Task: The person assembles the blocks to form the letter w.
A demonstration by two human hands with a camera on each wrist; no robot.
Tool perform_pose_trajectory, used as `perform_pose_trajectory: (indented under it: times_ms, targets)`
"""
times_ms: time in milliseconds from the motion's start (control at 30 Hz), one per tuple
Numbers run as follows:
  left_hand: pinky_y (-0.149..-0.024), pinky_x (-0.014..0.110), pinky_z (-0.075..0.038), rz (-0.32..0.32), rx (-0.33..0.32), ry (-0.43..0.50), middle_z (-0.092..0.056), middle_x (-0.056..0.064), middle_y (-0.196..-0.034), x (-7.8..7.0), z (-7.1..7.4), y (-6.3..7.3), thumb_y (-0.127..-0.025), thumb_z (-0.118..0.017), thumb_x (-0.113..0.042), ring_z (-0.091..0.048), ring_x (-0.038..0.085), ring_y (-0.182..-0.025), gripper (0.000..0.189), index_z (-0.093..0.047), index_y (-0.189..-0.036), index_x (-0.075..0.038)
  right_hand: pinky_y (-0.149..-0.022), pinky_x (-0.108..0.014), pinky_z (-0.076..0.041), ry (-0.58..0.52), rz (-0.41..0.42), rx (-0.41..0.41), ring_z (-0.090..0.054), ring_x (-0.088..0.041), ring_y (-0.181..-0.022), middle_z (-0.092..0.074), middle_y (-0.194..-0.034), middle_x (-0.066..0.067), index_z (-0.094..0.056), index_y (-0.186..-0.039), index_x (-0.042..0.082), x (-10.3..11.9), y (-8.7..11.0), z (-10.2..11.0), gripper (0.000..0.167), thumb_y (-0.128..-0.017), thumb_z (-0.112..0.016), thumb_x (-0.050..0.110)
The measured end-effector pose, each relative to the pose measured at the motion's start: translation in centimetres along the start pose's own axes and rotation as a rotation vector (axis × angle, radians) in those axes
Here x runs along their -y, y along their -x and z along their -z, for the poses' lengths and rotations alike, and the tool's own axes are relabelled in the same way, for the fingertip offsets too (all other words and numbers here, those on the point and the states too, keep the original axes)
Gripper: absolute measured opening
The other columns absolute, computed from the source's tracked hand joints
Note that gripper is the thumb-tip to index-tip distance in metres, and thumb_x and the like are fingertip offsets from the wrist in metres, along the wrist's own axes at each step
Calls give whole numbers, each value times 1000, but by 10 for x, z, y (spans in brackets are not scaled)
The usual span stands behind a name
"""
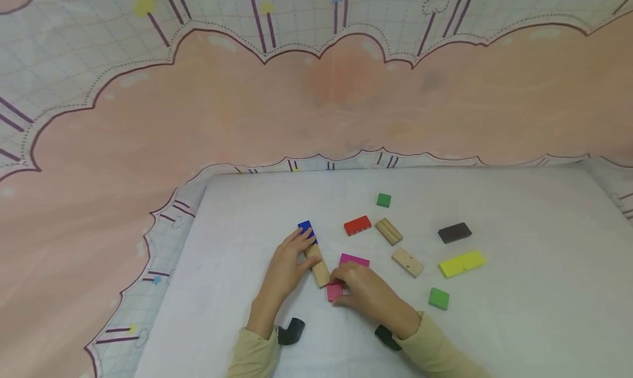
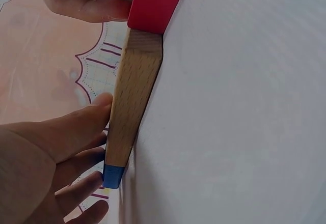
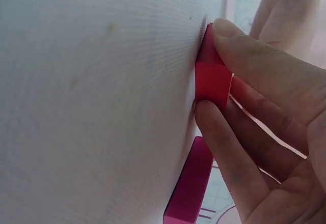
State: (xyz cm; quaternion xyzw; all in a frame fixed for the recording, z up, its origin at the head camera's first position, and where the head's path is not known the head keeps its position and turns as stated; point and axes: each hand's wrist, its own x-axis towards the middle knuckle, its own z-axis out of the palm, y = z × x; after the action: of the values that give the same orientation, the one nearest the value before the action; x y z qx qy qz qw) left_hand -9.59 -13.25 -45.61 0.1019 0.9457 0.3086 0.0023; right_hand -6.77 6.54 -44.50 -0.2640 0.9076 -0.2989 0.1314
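A blue block [image 1: 305, 224], a plain wooden block [image 1: 320, 272] and a pinkish-red block [image 1: 334, 293] stand end to end in a slanting row on the white table. My left hand [image 1: 283, 265] lies along the row's left side, its fingers over the blue block and its thumb at the wooden one. The left wrist view shows these fingers fairly straight beside the wooden block [image 2: 133, 96]. Between thumb and fingers, my right hand [image 1: 368, 290] pinches the red block [image 3: 213, 84] at the row's near end. Just beyond that hand is a magenta block [image 1: 355, 259], partly covered by it.
Right of the row lie a red block [image 1: 357, 225], wooden blocks [image 1: 388, 231] [image 1: 407, 262], a black block [image 1: 455, 233], a yellow block [image 1: 462, 263] and green blocks [image 1: 383, 200] [image 1: 438, 299]. A cloud-patterned backdrop [image 1: 316, 109] rises behind the white table [image 1: 534, 312].
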Motion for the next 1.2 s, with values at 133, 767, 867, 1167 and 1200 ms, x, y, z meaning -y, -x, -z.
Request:
perform_pose_trajectory:
  times_ms: [133,767,867,1167,1200]
  targets:
    - [-116,54,-34,15,7,-15,-53,5,-147,-1,0,1,-87,-76,-27,-38,29,-144,52,-63,-134,-7,-79,-25,-59,5,5,-1,-61,-8,-83,-72,-93,3,-75,-104,8,-1,1,0,35,-74,-88,20]
    - [-116,53,-35,-67,-31,-80,-58,9,-142,-5,6,2,-86,-77,-28,-43,31,-141,49,-67,-128,-5,-87,-30,-59,52,32,-26,-64,-13,-96,-72,-100,1,-74,-106,11,0,6,9,36,-77,-87,27]
    - [-115,53,-36,-73,-52,-72,-59,9,-140,-7,8,3,-86,-78,-26,-45,30,-139,45,-69,-124,-6,-88,-31,-59,67,49,-50,-64,-14,-96,-71,-100,1,-74,-104,11,0,6,13,32,-78,-86,26]
    - [-113,51,-40,-86,-47,-48,-62,7,-136,-19,10,14,-87,-77,-25,-49,29,-136,37,-71,-120,-11,-87,-28,-59,129,14,-90,-63,-13,-99,-70,-102,4,-74,-105,15,-7,6,22,28,-80,-84,21]
    - [-112,50,-41,-90,-47,-50,-63,6,-136,-19,10,16,-87,-77,-25,-50,28,-135,36,-72,-119,-11,-87,-28,-59,130,14,-96,-63,-12,-99,-70,-102,4,-74,-106,16,-7,6,24,28,-80,-84,20]
